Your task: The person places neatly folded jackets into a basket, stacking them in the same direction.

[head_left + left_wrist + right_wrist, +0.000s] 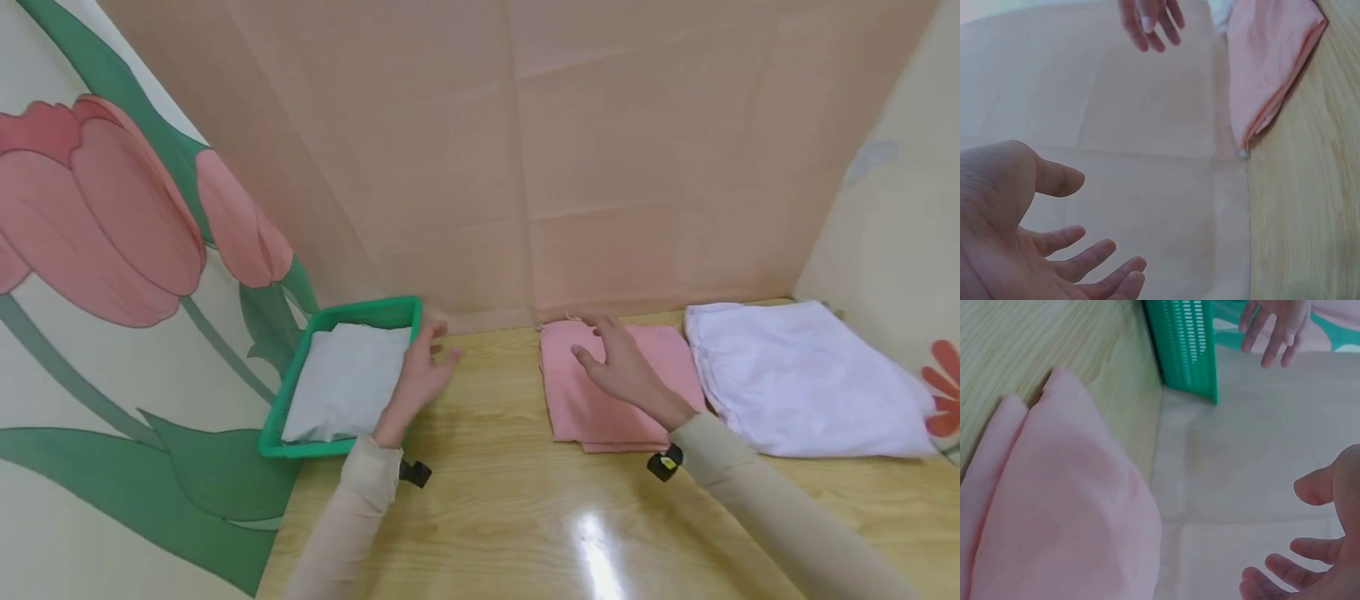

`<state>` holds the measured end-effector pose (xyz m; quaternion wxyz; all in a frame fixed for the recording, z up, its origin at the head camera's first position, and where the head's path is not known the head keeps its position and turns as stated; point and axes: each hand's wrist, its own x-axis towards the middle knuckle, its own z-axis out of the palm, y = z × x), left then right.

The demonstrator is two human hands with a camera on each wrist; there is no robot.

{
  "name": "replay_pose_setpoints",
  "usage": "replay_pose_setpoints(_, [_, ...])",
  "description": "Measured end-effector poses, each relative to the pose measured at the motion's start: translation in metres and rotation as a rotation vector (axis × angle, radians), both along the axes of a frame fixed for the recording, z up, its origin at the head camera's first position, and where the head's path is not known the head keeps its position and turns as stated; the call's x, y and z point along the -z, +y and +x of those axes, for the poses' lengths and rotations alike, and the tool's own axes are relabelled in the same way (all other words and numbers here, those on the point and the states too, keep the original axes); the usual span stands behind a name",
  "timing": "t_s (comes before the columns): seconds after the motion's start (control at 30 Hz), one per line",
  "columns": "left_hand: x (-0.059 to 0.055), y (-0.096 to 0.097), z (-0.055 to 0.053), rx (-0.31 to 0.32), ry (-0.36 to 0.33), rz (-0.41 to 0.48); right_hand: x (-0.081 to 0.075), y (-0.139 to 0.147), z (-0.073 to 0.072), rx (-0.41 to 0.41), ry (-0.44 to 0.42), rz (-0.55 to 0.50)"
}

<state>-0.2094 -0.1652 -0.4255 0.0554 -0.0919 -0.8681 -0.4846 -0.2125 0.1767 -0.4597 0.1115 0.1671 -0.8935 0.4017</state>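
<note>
My left hand (422, 377) hovers at the right side of a green basket (281, 408), its fingers loosely bent around nothing. Inside the basket lies a folded whitish cloth (348, 379). Over a folded pink cloth (573, 408) on the table is my right hand (621, 367), thumb and fingers spread apart and holding nothing. In the right wrist view the pink cloth (1079, 500) shows beside the right hand (1316, 550), with a gap between them. The left wrist view shows the left hand's palm (1004, 231) with bare fingers.
A larger folded white cloth (810, 379) lies to the right of the pink one. Behind the wooden table (495, 500) hangs a beige sheet (600, 167). A wall with painted tulips (112, 217) stands at the left, close to the basket.
</note>
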Motion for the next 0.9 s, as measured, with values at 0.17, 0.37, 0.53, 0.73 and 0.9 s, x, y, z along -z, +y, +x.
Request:
replay_pose_setpoints(0.17, [0.003,0.015,0.004,0.002,0.011,0.012,0.006,0.013,0.001,0.009,0.043,-0.005])
replay_pose_setpoints(0.37, [0.012,0.030,0.007,0.022,-0.002,0.071,0.012,0.034,0.008,0.061,-0.008,0.043])
replay_pose_setpoints(0.53, [0.023,0.042,0.008,0.023,-0.016,0.100,0.021,0.053,0.013,0.093,-0.036,0.042])
replay_pose_setpoints(0.73, [0.037,0.056,0.009,0.045,-0.024,0.142,0.033,0.068,0.018,0.120,-0.049,0.023])
replay_pose_setpoints(0.9, [0.045,0.068,0.009,0.049,-0.055,0.178,0.042,0.080,0.021,0.131,-0.013,0.013])
